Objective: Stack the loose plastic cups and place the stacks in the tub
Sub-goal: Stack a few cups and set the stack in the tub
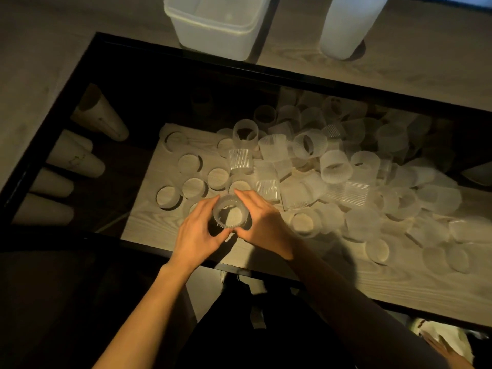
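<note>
Dim glass-topped desk (399, 283), cup stacking in progress.
Left hand (198, 230) and right hand (263, 225) are both keeping a closed grip on one upright cup (231, 214), steadying it for nesting; loose cups (332, 169) are lying heaped just beyond; tub (213, 25) is standing past the far edge.

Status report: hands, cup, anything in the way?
Left hand, right hand both grip one ribbed cup. Loose cups crowd beyond it. Tub beyond the table.

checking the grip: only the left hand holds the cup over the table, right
Not quite. The head view shows both hands on it: the left hand and the right hand each grip the cup over the table.
</note>
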`<state>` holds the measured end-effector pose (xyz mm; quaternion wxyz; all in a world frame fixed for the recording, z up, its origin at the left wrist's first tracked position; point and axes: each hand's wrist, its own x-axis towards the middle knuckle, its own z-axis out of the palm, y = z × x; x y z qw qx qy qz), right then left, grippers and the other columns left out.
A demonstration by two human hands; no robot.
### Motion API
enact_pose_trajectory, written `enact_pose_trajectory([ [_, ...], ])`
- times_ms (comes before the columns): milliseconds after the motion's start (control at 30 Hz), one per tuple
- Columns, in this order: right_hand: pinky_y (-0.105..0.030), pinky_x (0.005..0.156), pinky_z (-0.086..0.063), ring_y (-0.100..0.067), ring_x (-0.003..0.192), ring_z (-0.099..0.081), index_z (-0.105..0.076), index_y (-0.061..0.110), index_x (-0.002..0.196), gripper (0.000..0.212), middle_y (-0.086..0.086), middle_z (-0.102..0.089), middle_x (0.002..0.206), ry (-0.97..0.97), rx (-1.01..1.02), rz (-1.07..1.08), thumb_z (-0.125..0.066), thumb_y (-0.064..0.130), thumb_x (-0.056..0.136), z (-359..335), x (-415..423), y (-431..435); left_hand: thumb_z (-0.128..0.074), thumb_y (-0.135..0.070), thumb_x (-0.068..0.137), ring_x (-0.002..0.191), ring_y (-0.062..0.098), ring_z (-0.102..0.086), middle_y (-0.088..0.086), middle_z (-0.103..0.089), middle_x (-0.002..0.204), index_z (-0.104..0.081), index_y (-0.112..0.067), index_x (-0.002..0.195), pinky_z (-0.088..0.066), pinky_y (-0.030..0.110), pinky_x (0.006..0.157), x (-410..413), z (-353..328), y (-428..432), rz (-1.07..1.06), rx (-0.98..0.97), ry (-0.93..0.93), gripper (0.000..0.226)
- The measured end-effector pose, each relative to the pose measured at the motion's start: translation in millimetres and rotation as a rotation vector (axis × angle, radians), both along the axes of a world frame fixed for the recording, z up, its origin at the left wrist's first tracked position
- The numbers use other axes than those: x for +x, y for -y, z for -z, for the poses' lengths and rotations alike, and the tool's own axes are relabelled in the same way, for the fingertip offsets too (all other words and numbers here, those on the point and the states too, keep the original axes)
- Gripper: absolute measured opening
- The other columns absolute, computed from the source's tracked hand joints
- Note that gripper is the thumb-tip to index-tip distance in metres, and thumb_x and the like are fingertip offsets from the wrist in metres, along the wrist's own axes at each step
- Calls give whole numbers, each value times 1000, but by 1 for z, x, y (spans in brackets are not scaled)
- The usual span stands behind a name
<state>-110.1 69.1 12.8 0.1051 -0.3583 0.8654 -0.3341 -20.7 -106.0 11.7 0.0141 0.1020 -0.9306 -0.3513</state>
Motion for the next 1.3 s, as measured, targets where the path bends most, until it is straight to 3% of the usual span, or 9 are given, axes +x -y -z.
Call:
enact_pose_trajectory([
  [133,-40,94,-55,-24,117,-60,-46,4,146,88,-10,-58,134,64,77,-9,-83,26,70,12,1,9,-79,-50,80,125,7,-50,-8,-52,140,-44,-21,147,-47,27,98,4,11,6,-20,37,43,82],
  [267,-35,94,-52,-30,116,-61,-44,1,146,88,-15,-57,136,87,126,-27,-85,25,73,16,-2,13,-79,-51,78,117,-6,-45,-14,-52,137,-45,-25,146,-46,25,95,2,13,7,-56,106,62,80],
  [467,-35,91,-52,-27,113,-61,-46,4,143,84,-15,-59,131,105,158,-10,-82,41,77,23,-6,17,-82,-51,75,116,3,-53,-27,-45,126,-49,-27,141,-53,31,94,0,18,11,-35,158,54,78],
  [600,-29,91,-47,-27,114,-61,-48,7,142,82,-14,-60,130,118,154,9,-80,41,75,20,-7,17,-84,-46,76,117,4,-54,-25,-47,126,-50,-25,140,-53,33,96,-2,21,11,-17,162,37,76],
  [833,-41,104,-47,-20,127,-49,-41,16,147,86,-7,-49,141,152,167,32,-76,52,78,23,-6,11,-84,-43,77,119,2,-52,-17,-52,131,-50,-24,141,-47,24,99,-2,24,9,-23,163,42,74],
  [967,-42,102,-44,-27,128,-47,-39,10,149,94,-15,-46,142,192,257,-6,-55,70,79,27,-4,13,-81,-51,76,121,7,-54,-15,-52,135,-47,-27,141,-49,30,99,2,32,8,-22,163,102,77],
  [1067,-41,99,-46,-28,125,-48,-40,8,148,94,-16,-45,140,192,257,-30,-46,74,80,43,-2,11,-80,-52,76,124,7,-51,-12,-51,138,-48,-26,139,-49,31,101,3,39,7,-2,126,107,75],
  [1233,-30,98,-31,-26,128,-42,-37,3,149,113,-18,-45,143,278,192,-41,-13,90,81,48,6,4,-81,-48,78,125,12,-52,-6,-53,138,-50,-19,138,-44,24,98,-2,38,5,48,16,107,74],
  [1300,-31,101,-31,-24,131,-39,-33,6,151,111,-16,-42,147,294,192,-26,-19,90,80,44,6,4,-81,-47,78,125,16,-54,-4,-55,138,-49,-18,139,-46,30,100,-3,38,5,71,-24,119,75],
])
